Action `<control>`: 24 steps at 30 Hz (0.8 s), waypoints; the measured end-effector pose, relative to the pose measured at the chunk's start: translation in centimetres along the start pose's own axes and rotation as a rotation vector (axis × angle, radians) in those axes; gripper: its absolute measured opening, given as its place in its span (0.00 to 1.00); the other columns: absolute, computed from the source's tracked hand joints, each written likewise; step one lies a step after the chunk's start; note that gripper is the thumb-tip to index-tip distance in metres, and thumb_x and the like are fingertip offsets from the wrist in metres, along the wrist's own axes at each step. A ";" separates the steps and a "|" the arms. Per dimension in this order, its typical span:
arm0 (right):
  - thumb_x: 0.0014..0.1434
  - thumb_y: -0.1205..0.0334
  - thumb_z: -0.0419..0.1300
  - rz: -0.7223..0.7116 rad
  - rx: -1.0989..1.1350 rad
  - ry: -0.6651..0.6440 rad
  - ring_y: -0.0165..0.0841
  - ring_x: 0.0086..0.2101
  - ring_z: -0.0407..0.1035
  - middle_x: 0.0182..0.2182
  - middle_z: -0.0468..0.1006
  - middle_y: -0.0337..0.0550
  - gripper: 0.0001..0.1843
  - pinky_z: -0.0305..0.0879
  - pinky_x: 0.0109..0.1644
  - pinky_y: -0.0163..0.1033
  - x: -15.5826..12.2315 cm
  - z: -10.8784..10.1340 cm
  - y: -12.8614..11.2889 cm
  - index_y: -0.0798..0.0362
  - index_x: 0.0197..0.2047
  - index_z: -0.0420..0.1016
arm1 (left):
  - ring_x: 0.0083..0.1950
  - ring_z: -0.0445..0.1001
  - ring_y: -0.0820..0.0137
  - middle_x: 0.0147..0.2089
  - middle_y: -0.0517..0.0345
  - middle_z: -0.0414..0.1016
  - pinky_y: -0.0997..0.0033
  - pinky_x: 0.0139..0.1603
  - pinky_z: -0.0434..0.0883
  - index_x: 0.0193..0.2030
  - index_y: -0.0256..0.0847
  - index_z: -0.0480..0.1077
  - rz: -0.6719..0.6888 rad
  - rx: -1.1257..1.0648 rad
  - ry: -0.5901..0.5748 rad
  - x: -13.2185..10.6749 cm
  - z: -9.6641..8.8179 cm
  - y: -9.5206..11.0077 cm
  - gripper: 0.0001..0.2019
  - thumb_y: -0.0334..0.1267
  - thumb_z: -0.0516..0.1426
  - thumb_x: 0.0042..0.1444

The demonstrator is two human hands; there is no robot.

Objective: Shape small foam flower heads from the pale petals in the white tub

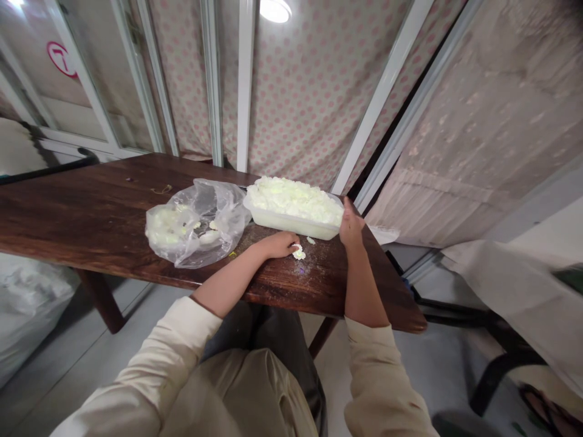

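Note:
A long translucent plastic tub (296,224) on the wooden table is heaped with pale greenish-white ruffled pieces (291,197). My right hand (351,224) grips the tub's right end. In front of the tub, low over the tabletop, my left hand (281,244) has its fingers closed on a small white ruffled piece (299,252). What kind of piece it is, I cannot make out. Another small pale piece (310,240) lies between my hands, close to the tub. To the left, a clear plastic bag (204,209) spreads open with similar pale pieces inside.
The dark wooden table (91,200) carries fine glittery crumbs near its front edge. Dotted curtains behind framed glass stand along its far side. A large pale bag (31,303) is on the floor at left; a black chair frame (496,358) stands at right.

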State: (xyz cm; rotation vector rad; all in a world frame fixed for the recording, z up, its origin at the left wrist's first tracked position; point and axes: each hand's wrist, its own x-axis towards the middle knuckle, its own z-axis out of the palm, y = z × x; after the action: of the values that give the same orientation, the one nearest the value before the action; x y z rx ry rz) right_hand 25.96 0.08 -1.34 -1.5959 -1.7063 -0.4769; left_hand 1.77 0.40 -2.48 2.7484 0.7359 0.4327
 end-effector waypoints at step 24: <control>0.62 0.54 0.40 -0.111 -0.100 0.050 0.42 0.51 0.53 0.52 0.65 0.42 0.23 0.43 0.49 0.50 -0.9 -0.9 -4.6 0.48 0.35 0.76 | 0.37 0.68 0.68 0.37 0.50 0.72 0.68 0.41 0.64 0.36 0.35 0.70 0.031 -0.087 0.074 -0.2 -0.2 0.2 0.10 0.36 0.49 0.54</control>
State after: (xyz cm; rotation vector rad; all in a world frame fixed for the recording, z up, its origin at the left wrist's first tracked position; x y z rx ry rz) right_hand 21.72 -1.85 -0.43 -1.5507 -1.7645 -0.6610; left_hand 1.66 0.22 -2.33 2.6788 0.6760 0.5623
